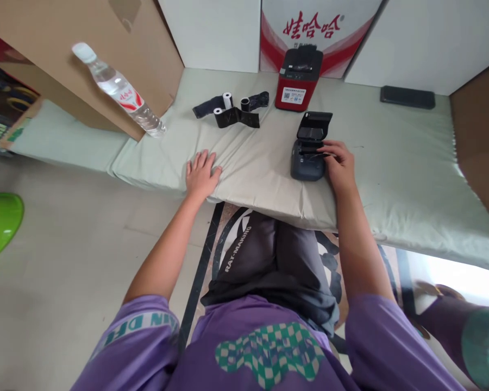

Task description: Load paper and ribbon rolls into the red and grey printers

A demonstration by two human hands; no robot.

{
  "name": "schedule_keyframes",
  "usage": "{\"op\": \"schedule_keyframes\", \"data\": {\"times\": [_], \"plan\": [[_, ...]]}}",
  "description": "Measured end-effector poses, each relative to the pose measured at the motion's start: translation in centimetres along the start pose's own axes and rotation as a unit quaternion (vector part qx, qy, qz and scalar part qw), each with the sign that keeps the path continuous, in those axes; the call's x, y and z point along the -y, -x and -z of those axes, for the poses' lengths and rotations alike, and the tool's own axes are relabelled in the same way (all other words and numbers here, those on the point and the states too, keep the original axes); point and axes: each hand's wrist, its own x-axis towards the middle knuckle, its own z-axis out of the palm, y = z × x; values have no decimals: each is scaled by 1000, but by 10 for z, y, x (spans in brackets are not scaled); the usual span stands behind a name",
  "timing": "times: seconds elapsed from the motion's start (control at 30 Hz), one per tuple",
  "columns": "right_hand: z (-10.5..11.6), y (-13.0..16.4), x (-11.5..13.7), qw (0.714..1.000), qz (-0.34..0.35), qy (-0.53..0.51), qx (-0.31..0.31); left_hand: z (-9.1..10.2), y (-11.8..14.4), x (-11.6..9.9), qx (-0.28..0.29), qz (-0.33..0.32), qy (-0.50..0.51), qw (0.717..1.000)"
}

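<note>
Fingers of the right hand [340, 163] are curled over the open paper bay of the small dark-grey label printer [308, 157], thumb and fingertips resting on its right edge; whether anything is pinched between them is too small to tell. The printer's black flip lid [314, 125] stands tipped up and away from the person, so the printer's long axis runs straight out from the body, hinge at the far end. It sits on the pale green padded mat [411, 157], just in front of the right arm. The left hand [201, 174] lies flat, fingers spread, palm down on the mat's near edge, holding nothing, well apart from the printer. Farther out and between the two hands lie the white paper rolls in torn black wrappers [232, 111], nearer the left hand's side; a red desktop printer [298, 81] stands beyond them.
</note>
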Motion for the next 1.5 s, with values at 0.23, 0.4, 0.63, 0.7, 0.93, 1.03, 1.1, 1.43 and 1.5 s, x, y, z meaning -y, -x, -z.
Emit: {"op": "schedule_keyframes", "data": {"times": [0.23,0.4,0.63,0.7,0.93,1.03,1.1,1.43,1.5], "plan": [[0,0,-1,1000,9,24,15,-1,-2,4,-1,11,7,1000],[1,1,-8,999,6,7,31,-1,-2,5,1,11,16,1000],[0,6,-7,998,4,26,55,-1,0,2,-6,18,6,1000],[0,8,-1,997,15,35,60,-1,0,2,-8,17,-2,1000],[3,8,21,998,50,12,38,-3,1,4,-18,14,1,1000],[3,8,30,999,37,6,21,-3,1,2,-20,18,2,1000],[2,9,33,999,25,12,17,-3,1,1,-24,20,8,999],[12,-4,37,999,-33,25,-27,7,2,-36,-160,-61,37,985],[13,-21,33,993,-117,14,-21,2,-12,-70,-175,-161,117,964]]}}
